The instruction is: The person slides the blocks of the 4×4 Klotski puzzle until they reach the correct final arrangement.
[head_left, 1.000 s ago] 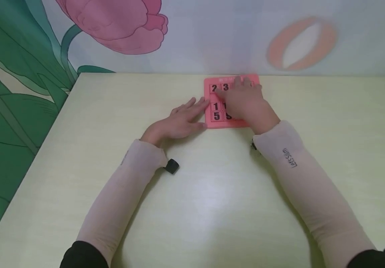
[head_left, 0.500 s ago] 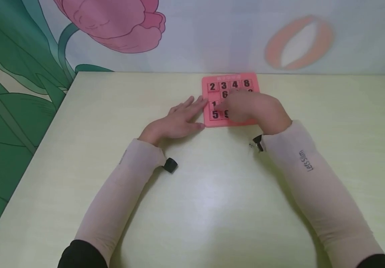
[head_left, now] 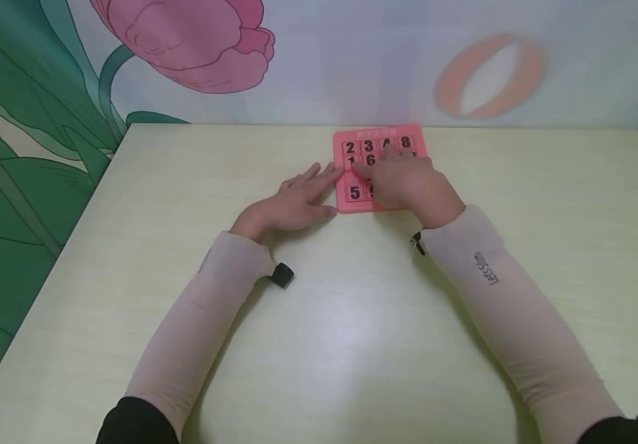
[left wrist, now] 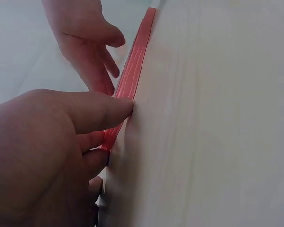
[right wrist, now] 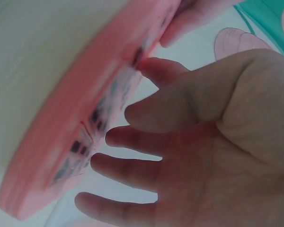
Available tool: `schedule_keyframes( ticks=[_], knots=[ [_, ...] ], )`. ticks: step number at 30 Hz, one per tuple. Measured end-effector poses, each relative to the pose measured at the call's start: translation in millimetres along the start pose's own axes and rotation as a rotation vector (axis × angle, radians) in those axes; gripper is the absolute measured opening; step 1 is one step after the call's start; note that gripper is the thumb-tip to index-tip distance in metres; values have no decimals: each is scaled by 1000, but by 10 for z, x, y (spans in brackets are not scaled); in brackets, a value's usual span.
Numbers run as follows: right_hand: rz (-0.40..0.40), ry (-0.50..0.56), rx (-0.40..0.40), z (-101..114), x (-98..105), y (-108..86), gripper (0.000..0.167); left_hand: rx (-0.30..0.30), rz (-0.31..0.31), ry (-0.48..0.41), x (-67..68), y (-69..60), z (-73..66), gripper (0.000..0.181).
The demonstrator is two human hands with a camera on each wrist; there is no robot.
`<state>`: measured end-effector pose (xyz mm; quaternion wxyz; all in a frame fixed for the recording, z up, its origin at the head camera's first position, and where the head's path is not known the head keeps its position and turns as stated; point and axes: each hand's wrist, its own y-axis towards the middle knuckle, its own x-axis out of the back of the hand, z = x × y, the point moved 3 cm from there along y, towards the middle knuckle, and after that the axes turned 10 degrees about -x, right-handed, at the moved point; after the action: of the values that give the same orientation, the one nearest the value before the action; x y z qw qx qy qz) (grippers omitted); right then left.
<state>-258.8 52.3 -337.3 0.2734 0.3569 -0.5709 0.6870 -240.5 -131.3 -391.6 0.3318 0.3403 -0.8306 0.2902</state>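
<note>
A red sliding number puzzle (head_left: 343, 200) lies flat near the back edge of the table, with black numbers on its tiles. In the left column, 2, 1 and 5 show, with a gap between 1 and 5. My left hand (head_left: 291, 206) rests beside the puzzle, its thumb and fingertips touching the left edge. In the left wrist view, that thumb (left wrist: 104, 109) lies along the red side wall. Over the puzzle's lower right part spreads my right hand (head_left: 408, 180), hiding several tiles. One of its fingertips touches the face near the 1 tile; the other fingers are loosely extended.
The pale table (head_left: 341, 345) ends at the back against a wall (head_left: 352, 61) with flower pictures. Green leaf artwork (head_left: 36, 203) borders the table's slanted left edge. Light sleeves with small black devices cover both forearms.
The 1 tile has slid away from me, up one row, leaving the gap below it. My right hand moved down to that tile, then back up with it. The left hand stayed put.
</note>
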Motion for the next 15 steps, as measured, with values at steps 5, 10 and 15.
schedule_keyframes(
  ticks=[5,10,15],
  knots=[
    [32,7,35,-27,7,5,57,-2,2,3,-16,-6,25,76],
    [88,-1,113,-50,62,-141,50,-14,-1,4,-16,-3,13,76],
    [68,-52,186,-30,59,-242,44,-22,5,3,-9,1,-7,76]
  ],
)
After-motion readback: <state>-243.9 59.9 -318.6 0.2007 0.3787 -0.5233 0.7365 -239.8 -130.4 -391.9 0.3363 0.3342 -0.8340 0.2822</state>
